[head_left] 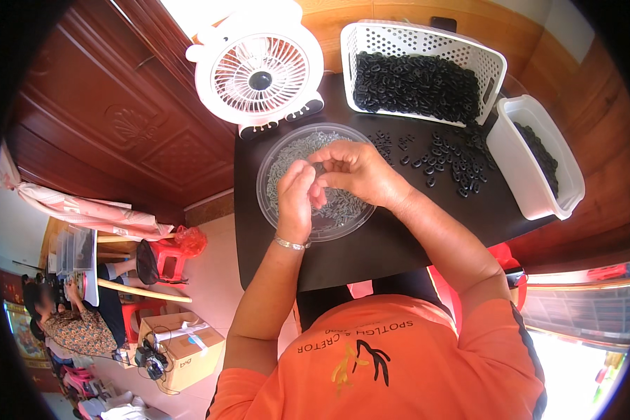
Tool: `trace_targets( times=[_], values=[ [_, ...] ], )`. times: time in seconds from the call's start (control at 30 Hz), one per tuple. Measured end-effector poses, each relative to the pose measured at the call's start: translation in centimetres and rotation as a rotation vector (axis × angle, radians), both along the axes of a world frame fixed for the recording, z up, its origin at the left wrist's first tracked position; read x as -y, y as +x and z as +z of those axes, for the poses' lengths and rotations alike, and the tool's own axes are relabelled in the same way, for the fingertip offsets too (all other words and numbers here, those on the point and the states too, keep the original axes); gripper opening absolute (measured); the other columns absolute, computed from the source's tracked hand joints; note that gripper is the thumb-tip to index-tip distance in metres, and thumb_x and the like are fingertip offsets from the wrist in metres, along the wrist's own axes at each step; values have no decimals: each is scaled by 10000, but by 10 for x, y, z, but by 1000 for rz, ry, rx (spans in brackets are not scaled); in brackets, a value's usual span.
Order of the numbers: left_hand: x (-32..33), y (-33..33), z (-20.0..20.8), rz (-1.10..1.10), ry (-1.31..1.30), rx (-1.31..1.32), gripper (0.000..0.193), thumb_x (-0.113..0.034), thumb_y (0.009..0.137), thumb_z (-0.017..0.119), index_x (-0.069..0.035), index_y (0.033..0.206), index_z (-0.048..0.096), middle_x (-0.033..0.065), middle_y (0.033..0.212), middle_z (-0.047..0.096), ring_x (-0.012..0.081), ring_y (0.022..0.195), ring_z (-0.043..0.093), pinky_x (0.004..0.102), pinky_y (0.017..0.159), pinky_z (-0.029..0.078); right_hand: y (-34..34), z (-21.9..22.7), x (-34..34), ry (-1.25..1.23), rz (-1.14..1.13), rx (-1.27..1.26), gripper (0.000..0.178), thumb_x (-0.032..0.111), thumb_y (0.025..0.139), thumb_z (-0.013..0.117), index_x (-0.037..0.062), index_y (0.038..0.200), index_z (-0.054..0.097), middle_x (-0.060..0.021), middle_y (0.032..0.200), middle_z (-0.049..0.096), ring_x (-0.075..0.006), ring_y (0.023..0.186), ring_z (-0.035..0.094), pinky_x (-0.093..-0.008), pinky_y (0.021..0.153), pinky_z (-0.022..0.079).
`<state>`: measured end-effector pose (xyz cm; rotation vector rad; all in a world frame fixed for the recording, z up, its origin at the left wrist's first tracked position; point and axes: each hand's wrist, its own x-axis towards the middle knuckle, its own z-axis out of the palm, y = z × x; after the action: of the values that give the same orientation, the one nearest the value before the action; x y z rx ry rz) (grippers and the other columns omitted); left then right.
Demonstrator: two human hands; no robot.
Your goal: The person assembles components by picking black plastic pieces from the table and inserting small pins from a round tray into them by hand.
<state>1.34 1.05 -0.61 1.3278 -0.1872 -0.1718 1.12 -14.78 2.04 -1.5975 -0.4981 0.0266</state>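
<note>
My left hand [296, 199] and my right hand [360, 171] meet over a round clear plastic tub [264, 208]. The tub is filled with small grey metal pieces [343, 204] that look like screws. Both hands are closed, with fingertips pinched close together. Whatever sits between the fingers is too small or hidden to make out. Beside the tub, on the right, small black oval parts with holes [437, 154] lie scattered on the dark table [343, 262].
A white perforated basket [427, 38] heaped with black parts stands at the back right. Nearer, a white plastic bin [528, 164] holds more. A white fan [259, 70] stands at the back left. Beyond the table are a cardboard box [192, 357] and a seated person [77, 325].
</note>
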Motion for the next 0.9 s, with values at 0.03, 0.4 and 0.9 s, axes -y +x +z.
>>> trace_targets(
  times=[0.03,0.4,0.9],
  values=[
    [-1,0,0,-21,-20,0,197,-203,894,443,-50,772,459,23,581,408,138,485,451,236,444,343,-1,3,1,-72,24,37,314,-38,766,654,-33,1071,581,-43,807,594,-78,742,566,-226,683,477],
    [0,-6,11,-88,-135,31,256,-243,860,478,-50,692,472,20,563,439,126,439,454,228,402,341,-3,9,9,152,246,-33,238,-18,786,642,-45,1017,592,-97,857,638,-156,768,638,-277,699,516],
    [-4,-6,7,-127,-139,40,203,-222,861,448,-42,769,468,-14,551,361,113,414,392,230,379,272,-3,1,3,-149,-19,322,182,42,754,699,2,916,628,-70,817,657,-126,742,627,-258,657,498]
  ],
)
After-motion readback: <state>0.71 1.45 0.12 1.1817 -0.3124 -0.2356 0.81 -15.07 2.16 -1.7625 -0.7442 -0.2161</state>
